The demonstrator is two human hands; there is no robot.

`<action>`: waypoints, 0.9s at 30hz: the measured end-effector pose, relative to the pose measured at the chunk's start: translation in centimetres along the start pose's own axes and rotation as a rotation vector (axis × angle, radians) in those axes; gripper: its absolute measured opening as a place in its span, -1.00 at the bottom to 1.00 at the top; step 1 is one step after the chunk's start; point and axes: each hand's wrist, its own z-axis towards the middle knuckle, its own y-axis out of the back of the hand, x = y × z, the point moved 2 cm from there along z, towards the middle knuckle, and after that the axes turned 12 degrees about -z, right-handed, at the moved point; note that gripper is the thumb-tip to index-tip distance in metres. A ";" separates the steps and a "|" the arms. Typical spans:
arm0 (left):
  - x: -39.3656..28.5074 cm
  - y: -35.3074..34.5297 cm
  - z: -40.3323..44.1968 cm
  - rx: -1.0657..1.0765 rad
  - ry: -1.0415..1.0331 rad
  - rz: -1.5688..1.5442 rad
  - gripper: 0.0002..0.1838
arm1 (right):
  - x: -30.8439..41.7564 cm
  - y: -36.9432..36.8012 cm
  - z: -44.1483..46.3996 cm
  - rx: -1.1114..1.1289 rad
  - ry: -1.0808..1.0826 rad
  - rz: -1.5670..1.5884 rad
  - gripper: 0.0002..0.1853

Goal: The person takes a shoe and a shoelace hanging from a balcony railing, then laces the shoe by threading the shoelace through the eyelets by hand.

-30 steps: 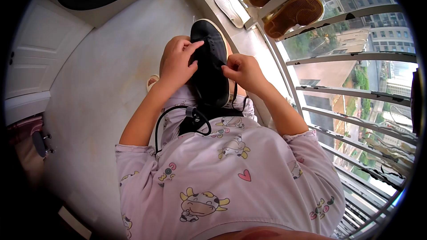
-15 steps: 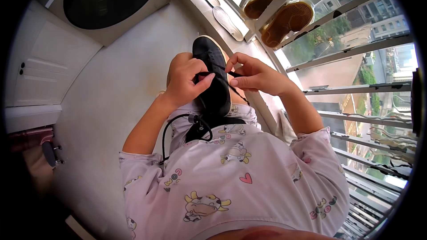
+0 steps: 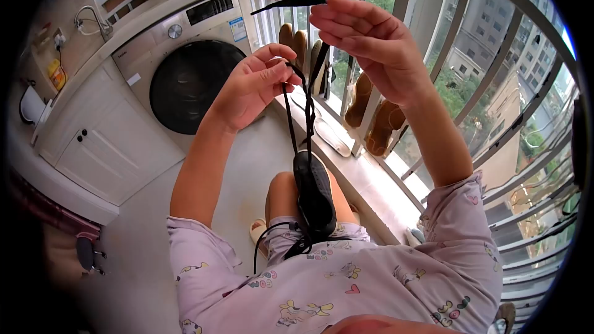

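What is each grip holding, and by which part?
Black lace from the shoe. The right grip holds it near a free end, its tip sticking out; the left grip pinches it too, but whether near an end is unclear.

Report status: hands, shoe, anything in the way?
Left hand and right hand raised, both holding laces. Shoe on lap. Nothing seen blocking.

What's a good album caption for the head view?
Left grip and right grip hold black laces above a black shoe on the lap, with a washing machine beyond.
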 end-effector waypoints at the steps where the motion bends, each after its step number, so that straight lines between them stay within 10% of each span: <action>1: -0.8 -0.1 0.3 -0.005 -0.041 -0.054 -0.79 | -0.3 -0.1 0.6 -0.057 0.046 -0.184 -0.54; 9: -5.9 1.2 2.7 0.053 -0.344 -0.016 -0.77 | -6.5 2.1 3.1 -0.344 0.074 -0.325 -0.76; 11: -7.3 1.7 2.4 0.117 -0.361 0.010 -0.77 | -11.5 4.2 0.2 -0.448 -0.214 -0.539 -0.82; 15: -9.2 1.5 1.1 -0.175 -0.435 0.197 -0.76 | -21.4 3.7 -9.2 0.299 -1.100 -0.848 -0.51; 27: -9.9 0.0 -0.4 -0.162 -0.507 0.417 -0.76 | -31.8 -3.8 -14.2 0.706 -0.790 -1.125 -0.60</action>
